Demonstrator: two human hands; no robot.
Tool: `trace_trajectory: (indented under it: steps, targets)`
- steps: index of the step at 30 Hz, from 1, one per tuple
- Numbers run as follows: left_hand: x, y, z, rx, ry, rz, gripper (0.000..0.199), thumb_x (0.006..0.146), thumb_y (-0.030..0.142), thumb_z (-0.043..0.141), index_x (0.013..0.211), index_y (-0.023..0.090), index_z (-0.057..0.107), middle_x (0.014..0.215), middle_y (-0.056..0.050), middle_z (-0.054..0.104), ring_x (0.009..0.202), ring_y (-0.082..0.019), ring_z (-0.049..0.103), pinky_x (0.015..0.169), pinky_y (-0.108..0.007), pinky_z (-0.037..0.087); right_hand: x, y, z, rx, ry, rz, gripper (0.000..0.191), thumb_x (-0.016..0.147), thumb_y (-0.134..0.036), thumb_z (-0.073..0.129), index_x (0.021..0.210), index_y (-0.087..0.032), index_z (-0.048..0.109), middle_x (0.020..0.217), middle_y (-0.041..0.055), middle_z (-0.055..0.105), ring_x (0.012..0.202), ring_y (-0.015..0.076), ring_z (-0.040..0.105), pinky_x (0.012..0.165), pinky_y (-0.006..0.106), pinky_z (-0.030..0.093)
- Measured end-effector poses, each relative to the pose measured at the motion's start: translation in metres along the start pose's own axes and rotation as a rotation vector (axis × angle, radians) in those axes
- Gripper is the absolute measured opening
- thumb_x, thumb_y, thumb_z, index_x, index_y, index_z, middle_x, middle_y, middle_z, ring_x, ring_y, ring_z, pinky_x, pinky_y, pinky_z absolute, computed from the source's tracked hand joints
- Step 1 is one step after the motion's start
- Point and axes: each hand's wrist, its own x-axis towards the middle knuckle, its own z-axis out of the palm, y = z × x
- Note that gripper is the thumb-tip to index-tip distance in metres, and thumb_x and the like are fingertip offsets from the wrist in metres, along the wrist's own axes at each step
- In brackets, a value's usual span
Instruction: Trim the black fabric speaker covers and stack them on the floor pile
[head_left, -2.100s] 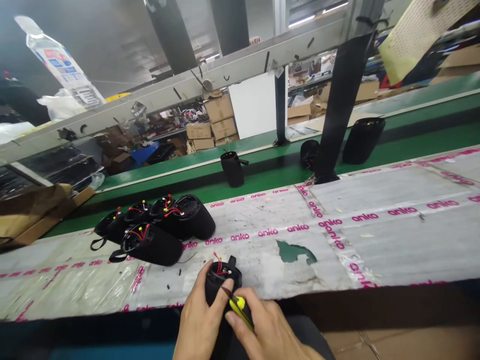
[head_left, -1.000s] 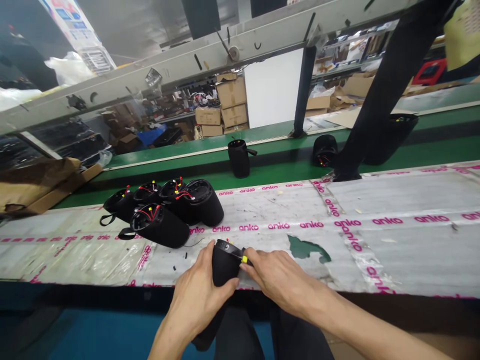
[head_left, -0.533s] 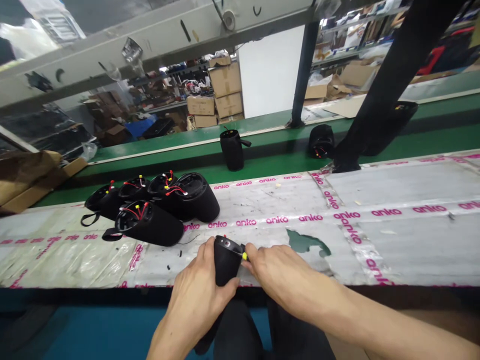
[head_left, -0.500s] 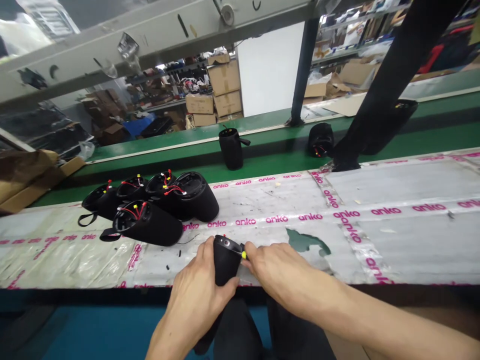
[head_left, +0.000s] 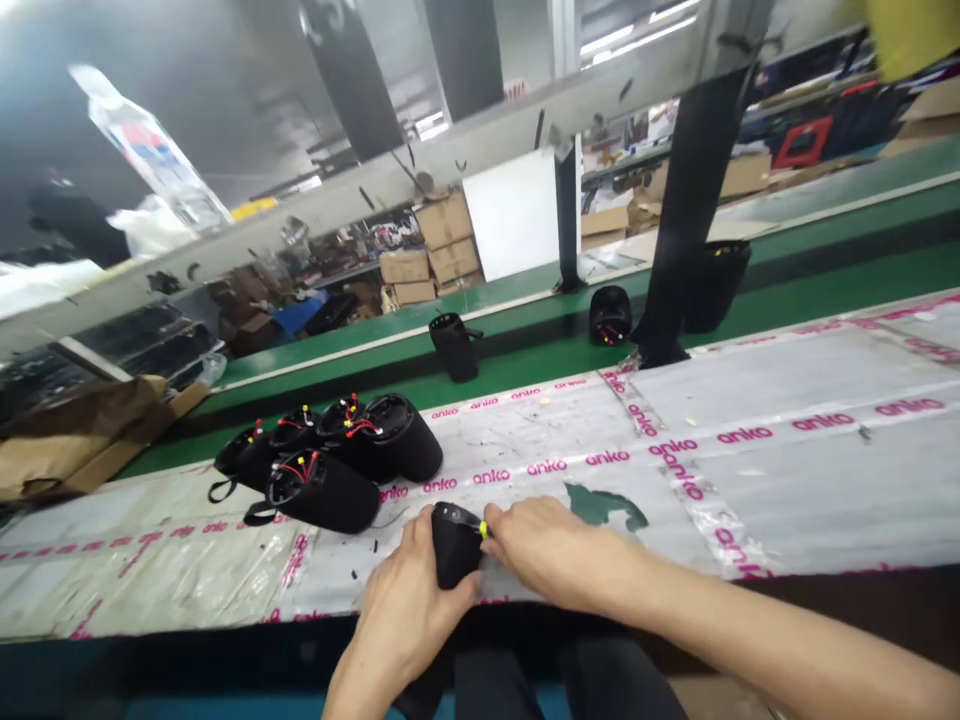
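Note:
At the near edge of the bench, my left hand is wrapped round a black fabric-covered cylindrical speaker body, its upper end tilted away from me. Against the right side of that end, my right hand is closed in a pinch, with a small yellow connector at its fingertips. Whatever else lies between those fingers is hidden. To the left, a group of similar speaker bodies rests on the bench, red wires and small connectors sticking out of their open ends.
Pink-lettered "anko" wrap covers the bench, torn near my right hand. Beyond runs a green conveyor belt carrying several more speaker bodies. A dark upright post stands at right; a cardboard box lies left.
The camera view has tilted up, so bench and speakers appear lower. Both hands keep their hold at the same speaker body, with the right fingers still by the yellow connector.

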Motion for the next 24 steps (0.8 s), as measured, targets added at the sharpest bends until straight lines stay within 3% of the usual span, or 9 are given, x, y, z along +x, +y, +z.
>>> trace_trajectory:
  steps: [4,6,9,12,14,18,21,24]
  targets:
    - [0.005,-0.028,-0.004,-0.429,-0.006,-0.059,0.065,0.074,0.043,0.064,0.132,0.019,0.048,0.129,-0.015,0.061,0.121,-0.032,0.057,0.104,-0.044,0.040,-0.003,0.002,0.005,0.305,0.191,0.095,0.023,0.102,-0.037,0.041,0.102,-0.021,0.058,0.080,0.0041,0.069,0.076,0.0220,0.067,0.060,0.028,0.036]
    - [0.008,-0.037,-0.003,-0.521,0.038,-0.091,0.067,0.073,0.044,0.066,0.131,0.016,0.049,0.133,-0.016,0.059,0.126,-0.032,0.054,0.107,-0.044,0.038,-0.004,0.003,0.005,0.450,0.322,0.180,0.027,0.103,-0.041,0.035,0.099,-0.023,0.054,0.076,0.0011,0.066,0.072,0.0199,0.064,0.061,0.027,0.035]
    - [0.009,-0.028,0.001,-0.380,0.142,-0.056,0.074,0.071,0.042,0.069,0.136,0.016,0.046,0.137,-0.016,0.056,0.128,-0.033,0.052,0.107,-0.045,0.039,-0.004,0.008,0.004,0.610,0.412,0.224,0.030,0.103,-0.044,0.032,0.091,-0.024,0.051,0.069,-0.0019,0.060,0.064,0.0171,0.059,0.061,0.027,0.034]
    - [0.010,0.002,0.014,-0.058,0.289,-0.007,0.075,0.072,0.031,0.068,0.142,0.020,0.043,0.144,-0.013,0.051,0.125,-0.034,0.054,0.101,-0.044,0.044,-0.006,0.015,0.010,0.686,0.388,0.224,0.029,0.102,-0.046,0.034,0.093,-0.024,0.051,0.075,-0.0006,0.062,0.068,0.0175,0.058,0.063,0.028,0.035]
    - [0.012,0.022,0.024,0.146,0.323,0.026,0.078,0.070,0.022,0.070,0.143,0.020,0.043,0.147,-0.012,0.048,0.127,-0.033,0.052,0.100,-0.044,0.045,-0.009,0.020,0.017,0.690,0.369,0.253,0.029,0.101,-0.047,0.034,0.102,-0.023,0.051,0.083,0.0020,0.065,0.075,0.0194,0.060,0.067,0.029,0.036]
    - [0.011,0.038,0.030,0.261,0.260,0.135,0.079,0.075,0.026,0.067,0.148,0.016,0.037,0.148,-0.013,0.046,0.134,-0.032,0.045,0.106,-0.046,0.042,-0.024,0.029,0.031,0.594,0.317,0.325,0.033,0.102,-0.047,0.031,0.116,-0.022,0.047,0.089,0.0053,0.066,0.085,0.0238,0.063,0.072,0.032,0.037]
    - [0.006,0.030,0.019,0.148,0.153,0.152,0.074,0.082,0.038,0.060,0.148,0.016,0.036,0.147,-0.012,0.048,0.134,-0.029,0.046,0.107,-0.041,0.041,-0.038,0.033,0.037,0.538,0.248,0.318,0.029,0.103,-0.047,0.030,0.112,-0.023,0.045,0.085,0.0039,0.065,0.082,0.0239,0.063,0.068,0.030,0.036]
    - [0.002,0.021,0.014,0.048,-0.005,0.154,0.075,0.084,0.046,0.057,0.151,0.025,0.030,0.149,-0.008,0.046,0.131,-0.026,0.050,0.105,-0.038,0.043,-0.048,0.031,0.036,0.489,0.199,0.325,0.026,0.104,-0.044,0.030,0.106,-0.024,0.046,0.081,0.0028,0.064,0.076,0.0232,0.063,0.064,0.030,0.033]
